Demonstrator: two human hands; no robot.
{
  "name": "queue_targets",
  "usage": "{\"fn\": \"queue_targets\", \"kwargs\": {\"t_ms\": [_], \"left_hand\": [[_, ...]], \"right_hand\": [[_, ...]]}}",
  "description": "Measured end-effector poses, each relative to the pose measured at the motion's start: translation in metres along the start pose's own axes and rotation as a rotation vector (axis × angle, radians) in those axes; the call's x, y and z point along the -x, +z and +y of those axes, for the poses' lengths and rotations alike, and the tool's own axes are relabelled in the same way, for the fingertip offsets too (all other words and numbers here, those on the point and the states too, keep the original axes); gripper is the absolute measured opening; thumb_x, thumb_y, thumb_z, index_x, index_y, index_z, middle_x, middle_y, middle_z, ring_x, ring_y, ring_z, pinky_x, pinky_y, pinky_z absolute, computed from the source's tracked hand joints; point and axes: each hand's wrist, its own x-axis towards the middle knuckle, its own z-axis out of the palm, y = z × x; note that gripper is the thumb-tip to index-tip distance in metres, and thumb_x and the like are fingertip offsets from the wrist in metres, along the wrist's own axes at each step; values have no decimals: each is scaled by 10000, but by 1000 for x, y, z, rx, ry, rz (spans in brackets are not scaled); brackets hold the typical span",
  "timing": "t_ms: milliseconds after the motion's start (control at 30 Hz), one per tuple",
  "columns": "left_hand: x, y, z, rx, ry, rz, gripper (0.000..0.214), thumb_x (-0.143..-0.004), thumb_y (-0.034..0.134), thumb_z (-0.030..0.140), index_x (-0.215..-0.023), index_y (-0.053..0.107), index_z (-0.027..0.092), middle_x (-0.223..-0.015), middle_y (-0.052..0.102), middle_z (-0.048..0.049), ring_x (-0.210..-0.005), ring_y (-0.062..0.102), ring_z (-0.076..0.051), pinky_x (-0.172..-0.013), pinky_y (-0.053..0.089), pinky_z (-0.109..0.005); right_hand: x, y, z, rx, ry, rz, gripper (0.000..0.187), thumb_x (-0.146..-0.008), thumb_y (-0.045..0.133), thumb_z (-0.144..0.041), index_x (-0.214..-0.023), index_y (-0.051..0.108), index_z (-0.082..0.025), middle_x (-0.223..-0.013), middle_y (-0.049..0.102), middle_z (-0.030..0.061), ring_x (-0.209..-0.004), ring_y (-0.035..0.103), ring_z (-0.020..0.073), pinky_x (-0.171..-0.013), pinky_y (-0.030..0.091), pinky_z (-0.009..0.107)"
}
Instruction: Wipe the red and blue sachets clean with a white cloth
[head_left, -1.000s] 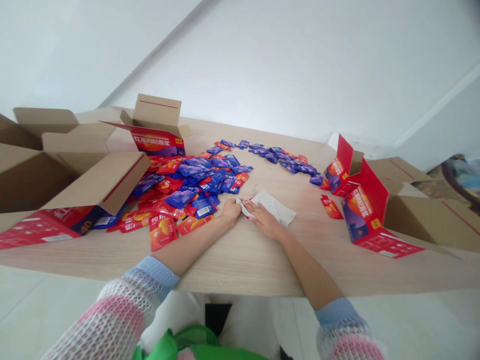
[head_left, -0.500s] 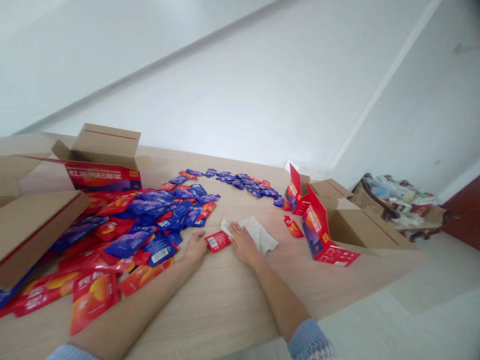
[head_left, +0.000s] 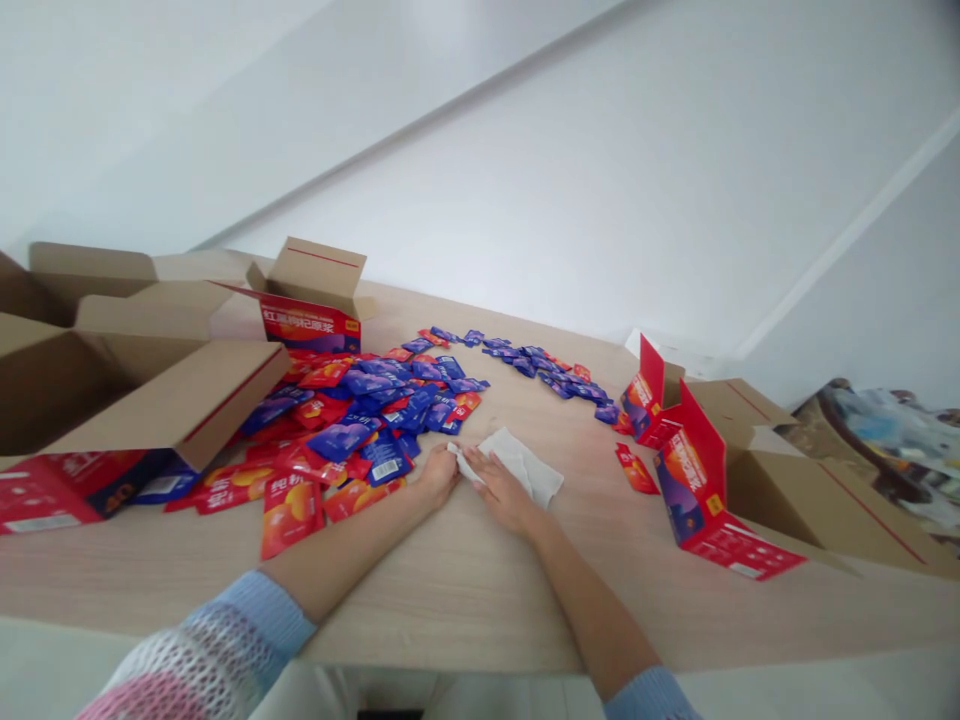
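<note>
Where the pale wood-grain bench [head_left: 465, 610] runs across the view, the left hand [head_left: 439, 475] and the right hand [head_left: 506, 492] lie close together near its middle, almost meeting. A crumpled white wipe [head_left: 521, 465] lies just ahead of them and toward the right. Its long axis runs roughly left to right, slanting slightly toward the person at its right end. The right hand is the nearer, with its fingers closed together and resting across the wipe's near edge. The left hand is curled, knuckles up, with its fingertips at the wipe's left tip. Whether either hand is pinching the wipe cannot be told from this view, and the fingers hide what lies directly beneath them.

To the left, a heap of red and blue sachets [head_left: 360, 420] comes just beside the left hand, while a thinner trail of blue sachets [head_left: 540, 365] curves along the far side of the bench. One red sachet [head_left: 637, 470] lies alone to the right of the wipe, near an open cardboard carton with red printed sides [head_left: 694, 480]. More open cartons [head_left: 311, 300] stand at the far left. Knitted sleeves with pale blue cuffs [head_left: 262, 610] cover the forearms' near ends.
</note>
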Motion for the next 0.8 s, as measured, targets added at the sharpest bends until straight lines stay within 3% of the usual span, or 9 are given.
{"fn": "queue_targets", "kwargs": {"t_ms": [100, 267, 400, 567, 700, 800], "left_hand": [[1, 2, 2, -67, -43, -22, 241, -671, 455, -20, -808, 615, 96, -759, 702, -107, -664, 669, -188, -658, 545, -315], [2, 2, 5, -124, -96, -25, 374, -737, 402, -39, -1052, 574, 66, -833, 711, -143, -758, 690, -208, -748, 555, -357], [0, 1, 3, -123, -101, -48, 449, -759, 361, -44, -1164, 531, 49, -906, 707, -160, -789, 691, -207, -764, 555, -356], [-1, 2, 1, -103, -88, -39, 523, -734, 344, -67, -1212, 507, 70, -853, 708, -119, -741, 686, -184, -717, 558, -322], [-3, 2, -3, -73, -44, 22, 414, -737, 403, -52, -1084, 573, 97, -741, 681, -62, -639, 652, -144, -656, 539, -259], [-6, 0, -6, -47, -33, 86, 317, -786, 445, 7, -1054, 573, 117, -705, 662, -37, -625, 639, -129, -660, 531, -241]], "right_hand": [[5, -3, 20, -3, 70, 34, 510, -998, 222, -372, -1483, 239, -215, -1530, 237, 40, -1417, 174, 159, -1167, 127, 433], [15, -9, 54, 111, 304, 81, 504, -986, 242, -326, -1460, 308, -167, -1513, 282, 80, -1407, 216, 185, -1153, 161, 452], [19, -9, 59, 192, 366, 84, 510, -976, 258, -294, -1462, 302, -146, -1518, 266, 92, -1414, 193, 197, -1151, 150, 461], [17, -2, 34, 151, 231, 82, 523, -988, 241, -329, -1484, 238, -167, -1534, 226, 79, -1421, 160, 180, -1154, 161, 442], [11, 3, 6, 77, 22, 55, 520, -998, 213, -355, -1497, 187, -209, -1542, 207, 42, -1423, 143, 153, -1163, 143, 425], [6, 4, -4, 71, -53, 34, 532, -998, 221, -361, -1504, 145, -214, -1543, 200, 42, -1425, 136, 155, -1165, 128, 429]]}}
